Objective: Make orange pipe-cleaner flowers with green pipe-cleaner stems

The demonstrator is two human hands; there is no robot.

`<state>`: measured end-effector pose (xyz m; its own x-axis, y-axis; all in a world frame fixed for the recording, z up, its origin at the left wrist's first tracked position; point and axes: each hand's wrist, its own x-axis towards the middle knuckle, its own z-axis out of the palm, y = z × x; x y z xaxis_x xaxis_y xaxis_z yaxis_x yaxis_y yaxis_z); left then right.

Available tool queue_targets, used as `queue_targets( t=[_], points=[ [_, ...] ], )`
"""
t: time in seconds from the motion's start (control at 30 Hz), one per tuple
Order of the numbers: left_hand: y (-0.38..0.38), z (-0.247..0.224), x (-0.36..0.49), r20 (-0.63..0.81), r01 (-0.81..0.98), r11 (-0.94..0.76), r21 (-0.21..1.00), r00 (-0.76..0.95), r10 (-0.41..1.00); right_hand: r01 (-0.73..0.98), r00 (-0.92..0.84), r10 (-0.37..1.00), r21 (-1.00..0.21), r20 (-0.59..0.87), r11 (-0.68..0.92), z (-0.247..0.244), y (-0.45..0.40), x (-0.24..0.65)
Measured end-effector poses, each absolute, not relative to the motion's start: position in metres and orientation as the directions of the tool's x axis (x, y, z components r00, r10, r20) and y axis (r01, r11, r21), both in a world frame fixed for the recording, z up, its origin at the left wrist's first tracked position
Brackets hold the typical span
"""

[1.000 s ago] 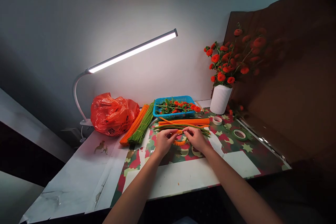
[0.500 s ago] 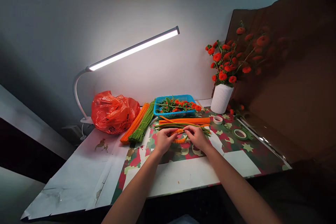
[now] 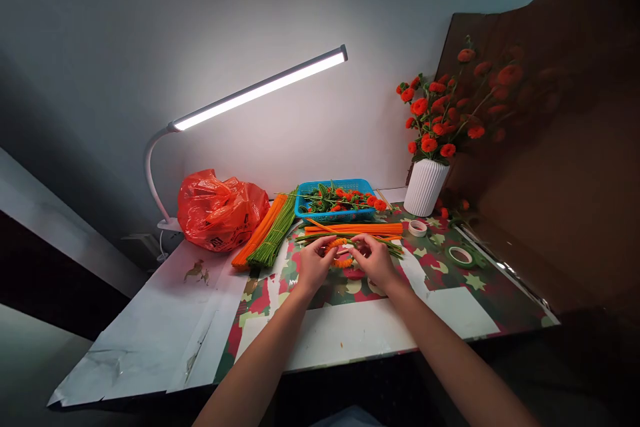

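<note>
An orange coiled piece [image 3: 342, 263] forms a rough ring between my two hands, above the patterned table cover. My left hand [image 3: 316, 263] pinches the ring's left side. On its right side my right hand [image 3: 373, 259] has thumb and fingers closed around a part with a little green showing. Just behind the hands lie orange stems [image 3: 380, 229] and some green stems [image 3: 397, 250]. The exact contact of the fingertips is too small to make out.
A blue basket [image 3: 335, 215] holds red flowers on green stems. Left are orange and green bundles [image 3: 274, 233], a red plastic bag [image 3: 220, 210] and a lit lamp [image 3: 265, 87]. Right are a white vase [image 3: 426, 188] and tape rolls [image 3: 460, 255].
The orange piece between my hands now shows as a rounder, more open ring. My fingertips have shifted slightly upward, and the whole view has moved a little.
</note>
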<state>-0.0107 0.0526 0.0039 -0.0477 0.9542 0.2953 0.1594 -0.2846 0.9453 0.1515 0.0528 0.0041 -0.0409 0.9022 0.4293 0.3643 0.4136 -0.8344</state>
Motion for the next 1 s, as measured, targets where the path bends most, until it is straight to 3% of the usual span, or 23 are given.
queue_targets(
  t=[0.5, 0.73, 1.0],
  points=[
    [0.0521, 0.0057, -0.0111, 0.372, 0.303, -0.4, 0.865, 0.149, 0.916, 0.361, -0.076, 0.863, -0.793, 0.5, 0.491, 0.0009, 0.0596, 0.1575],
    [0.0502, 0.0068, -0.0092, 0.325, 0.269, -0.309, 0.912, -0.015, 0.946, 0.35, 0.045, 0.889, -0.841, 0.455, 0.413, 0.0019, 0.0585, 0.1547],
    [0.0498, 0.0078, -0.0087, 0.318, 0.301, -0.305, 0.904, 0.006, 0.948, 0.421, 0.047, 0.868, -0.798, 0.495, 0.432, 0.0006, 0.0616, 0.1606]
  ],
)
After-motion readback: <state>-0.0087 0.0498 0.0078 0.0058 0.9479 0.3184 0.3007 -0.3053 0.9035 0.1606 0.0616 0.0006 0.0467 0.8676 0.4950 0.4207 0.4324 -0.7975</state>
